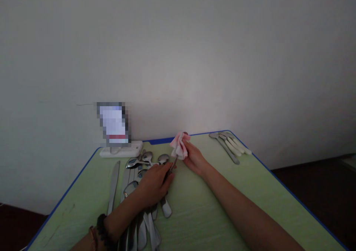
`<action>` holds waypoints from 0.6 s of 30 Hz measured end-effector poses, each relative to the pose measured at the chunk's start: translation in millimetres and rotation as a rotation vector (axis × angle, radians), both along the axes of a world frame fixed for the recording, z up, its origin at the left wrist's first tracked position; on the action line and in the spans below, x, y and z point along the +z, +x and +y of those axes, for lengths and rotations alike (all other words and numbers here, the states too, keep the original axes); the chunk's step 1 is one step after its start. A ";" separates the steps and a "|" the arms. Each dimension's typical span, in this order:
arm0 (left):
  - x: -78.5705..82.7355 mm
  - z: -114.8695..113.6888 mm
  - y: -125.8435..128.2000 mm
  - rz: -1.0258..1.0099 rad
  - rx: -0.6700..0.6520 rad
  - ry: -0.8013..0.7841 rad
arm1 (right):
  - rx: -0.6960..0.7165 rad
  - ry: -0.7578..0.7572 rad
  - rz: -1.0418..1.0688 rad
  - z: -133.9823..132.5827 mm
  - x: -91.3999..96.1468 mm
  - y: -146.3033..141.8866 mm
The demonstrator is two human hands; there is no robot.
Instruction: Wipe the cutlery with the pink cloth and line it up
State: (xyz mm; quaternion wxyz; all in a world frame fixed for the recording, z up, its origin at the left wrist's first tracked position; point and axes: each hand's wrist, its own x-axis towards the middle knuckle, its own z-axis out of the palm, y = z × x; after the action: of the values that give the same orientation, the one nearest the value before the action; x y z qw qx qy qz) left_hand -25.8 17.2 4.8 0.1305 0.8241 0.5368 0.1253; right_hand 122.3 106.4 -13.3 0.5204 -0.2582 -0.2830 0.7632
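Note:
My left hand (155,184) is closed on the thin metal handle of a piece of cutlery (173,165), above a pile of metal spoons (131,188). The far part of that piece runs into a pink and white cloth (179,147), so its kind is hidden. My right hand (194,157) pinches the folded cloth around it, just beyond my left fingers. Several handles in the pile point towards me, partly covered by my left forearm. A table knife (113,188) lies left of the pile.
On the green table (205,202) with a blue edge, a metal spoon (225,149) and several pieces with white handles (236,145) lie at the far right. A blurred-out phone (114,123) stands on a white base (122,149) at the back left, near the wall.

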 end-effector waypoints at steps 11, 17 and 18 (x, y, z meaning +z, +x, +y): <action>-1.5 0.1 0.3 0.001 -0.001 0.003 | -0.001 -0.006 -0.002 1.3 -1.2 -0.7; -1.9 0.3 0.1 0.016 0.003 0.020 | -0.007 -0.027 0.039 1.6 -0.4 -0.8; -1.9 0.4 0.3 0.020 0.003 0.022 | -0.012 -0.034 0.047 1.9 -0.8 -0.9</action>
State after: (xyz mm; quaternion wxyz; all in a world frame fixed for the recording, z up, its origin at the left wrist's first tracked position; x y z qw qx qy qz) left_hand -25.5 17.7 2.9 0.1159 0.8259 0.5378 0.1233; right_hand 121.4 108.4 -14.1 0.5271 -0.2508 -0.2562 0.7704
